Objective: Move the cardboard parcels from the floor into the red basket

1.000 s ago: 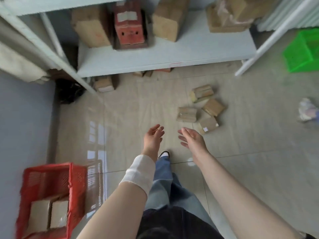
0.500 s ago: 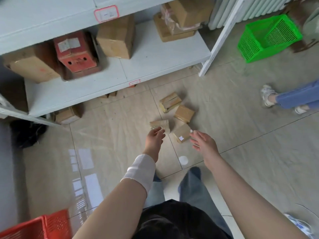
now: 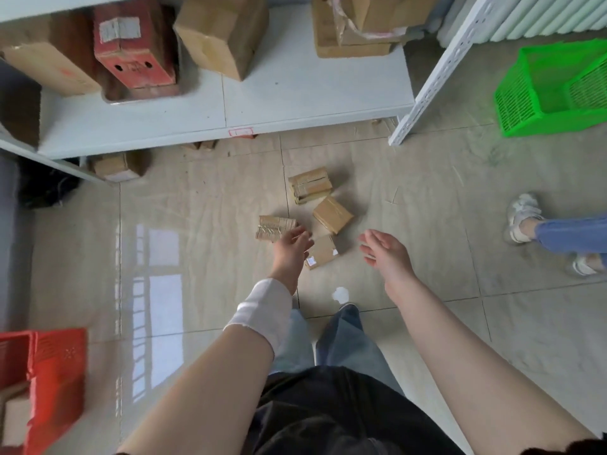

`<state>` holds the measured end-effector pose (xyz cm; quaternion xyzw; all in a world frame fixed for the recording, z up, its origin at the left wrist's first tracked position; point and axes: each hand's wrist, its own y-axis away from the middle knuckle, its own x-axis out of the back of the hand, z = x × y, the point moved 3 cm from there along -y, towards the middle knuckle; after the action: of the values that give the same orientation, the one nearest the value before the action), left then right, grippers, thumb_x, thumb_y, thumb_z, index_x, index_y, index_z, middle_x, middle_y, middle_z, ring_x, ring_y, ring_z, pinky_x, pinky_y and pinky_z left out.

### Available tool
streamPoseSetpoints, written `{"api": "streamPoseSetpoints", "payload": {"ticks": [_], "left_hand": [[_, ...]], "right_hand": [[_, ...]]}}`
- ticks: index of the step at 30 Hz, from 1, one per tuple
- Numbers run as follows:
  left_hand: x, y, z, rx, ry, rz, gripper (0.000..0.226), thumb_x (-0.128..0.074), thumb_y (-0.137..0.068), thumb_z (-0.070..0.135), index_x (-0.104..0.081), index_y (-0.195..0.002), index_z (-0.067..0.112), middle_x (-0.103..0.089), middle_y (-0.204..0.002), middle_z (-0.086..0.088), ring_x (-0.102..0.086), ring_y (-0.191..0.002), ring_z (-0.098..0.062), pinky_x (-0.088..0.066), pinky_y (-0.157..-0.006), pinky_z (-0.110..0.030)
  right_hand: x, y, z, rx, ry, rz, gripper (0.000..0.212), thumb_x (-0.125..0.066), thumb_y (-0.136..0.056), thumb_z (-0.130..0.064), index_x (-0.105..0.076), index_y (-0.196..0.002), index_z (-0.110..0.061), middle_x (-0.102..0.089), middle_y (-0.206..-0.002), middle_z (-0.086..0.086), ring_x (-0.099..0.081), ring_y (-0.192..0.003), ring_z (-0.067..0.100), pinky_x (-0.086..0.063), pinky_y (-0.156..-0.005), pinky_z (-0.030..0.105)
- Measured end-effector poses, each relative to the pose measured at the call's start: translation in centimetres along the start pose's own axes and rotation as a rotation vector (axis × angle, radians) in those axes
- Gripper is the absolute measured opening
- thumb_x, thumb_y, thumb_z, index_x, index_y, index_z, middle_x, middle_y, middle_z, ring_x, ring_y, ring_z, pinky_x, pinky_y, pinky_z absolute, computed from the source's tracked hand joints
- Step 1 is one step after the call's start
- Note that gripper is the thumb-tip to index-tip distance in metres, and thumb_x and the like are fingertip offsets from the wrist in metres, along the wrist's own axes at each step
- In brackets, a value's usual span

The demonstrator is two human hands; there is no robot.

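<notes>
Four cardboard parcels [image 3: 332, 214] lie close together on the tiled floor [image 3: 197, 231], just in front of the white shelf's [image 3: 295, 96] front edge. The left hand [image 3: 290, 249] hovers with loose fingers over the two nearest parcels; contact cannot be told. The right hand [image 3: 384, 254] is spread just beside them. The red basket [image 3: 56, 366] stands well apart, at the lower left, with a parcel inside.

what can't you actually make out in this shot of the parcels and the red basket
- red basket: head view, cut off by the left edge and blurred; how many parcels it holds is unclear.
- ribbed parcel: left hand covers its near corner; whether they touch cannot be told.
- labelled parcel: label print too small to read.
- box under the shelf: the shelf board hides part of it.
</notes>
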<state>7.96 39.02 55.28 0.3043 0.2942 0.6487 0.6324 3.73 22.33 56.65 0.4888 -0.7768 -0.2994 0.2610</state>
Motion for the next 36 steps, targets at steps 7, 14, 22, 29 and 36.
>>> {"api": "streamPoseSetpoints", "payload": {"ticks": [7, 14, 22, 29, 36], "left_hand": [[-0.1, -2.0, 1.3, -0.019, 0.069, 0.062, 0.034, -0.044, -0.097, 0.012, -0.048, -0.13, 0.003, -0.059, -0.113, -0.006, -0.057, -0.102, -0.02, -0.044, -0.079, -0.02], [-0.8, -5.0, 0.7, -0.013, 0.141, 0.151, 0.034, -0.045, -0.097, 0.012, -0.049, -0.129, 0.002, -0.058, -0.11, -0.007, -0.057, -0.102, -0.02, -0.044, -0.079, -0.02], [-2.4, -11.0, -6.5, 0.069, 0.301, 0.317, 0.038, -0.048, -0.096, 0.018, -0.046, -0.131, 0.003, -0.058, -0.115, -0.008, -0.057, -0.104, -0.02, -0.045, -0.082, -0.02], [-2.9, -22.6, -19.1, 0.15, 0.226, 0.365, 0.048, -0.05, -0.095, 0.025, -0.039, -0.138, 0.006, -0.051, -0.138, -0.016, -0.052, -0.122, -0.025, -0.041, -0.099, -0.034], [-3.8, -38.4, -33.4, 0.193, 0.112, 0.273, 0.074, -0.053, -0.093, 0.036, -0.014, -0.151, 0.012, -0.023, -0.157, -0.01, -0.03, -0.142, -0.023, -0.028, -0.107, -0.029]], "right_hand": [[0.5, -3.2, -3.4, 0.045, 0.118, -0.062, 0.033, -0.048, -0.094, -0.031, -0.056, -0.117, -0.01, -0.061, -0.112, 0.003, -0.059, -0.105, 0.018, -0.05, -0.08, 0.024], [1.6, -8.5, -3.7, 0.002, 0.221, -0.119, 0.034, -0.048, -0.093, -0.035, -0.056, -0.115, -0.01, -0.062, -0.114, 0.005, -0.06, -0.105, 0.02, -0.049, -0.08, 0.026], [2.7, -16.9, 0.6, -0.056, 0.398, -0.278, 0.026, -0.05, -0.092, -0.034, -0.054, -0.112, -0.018, -0.061, -0.119, 0.005, -0.059, -0.105, 0.018, -0.047, -0.085, 0.025], [1.9, -28.3, 12.7, -0.091, 0.533, -0.336, 0.04, -0.049, -0.093, -0.031, -0.048, -0.127, -0.012, -0.053, -0.134, 0.009, -0.054, -0.117, 0.019, -0.044, -0.094, 0.029], [-3.7, -43.8, 30.1, -0.142, 0.793, -0.553, 0.073, -0.044, -0.092, -0.044, -0.01, -0.149, -0.015, -0.021, -0.156, 0.002, -0.023, -0.143, 0.016, -0.019, -0.116, 0.031]]}}
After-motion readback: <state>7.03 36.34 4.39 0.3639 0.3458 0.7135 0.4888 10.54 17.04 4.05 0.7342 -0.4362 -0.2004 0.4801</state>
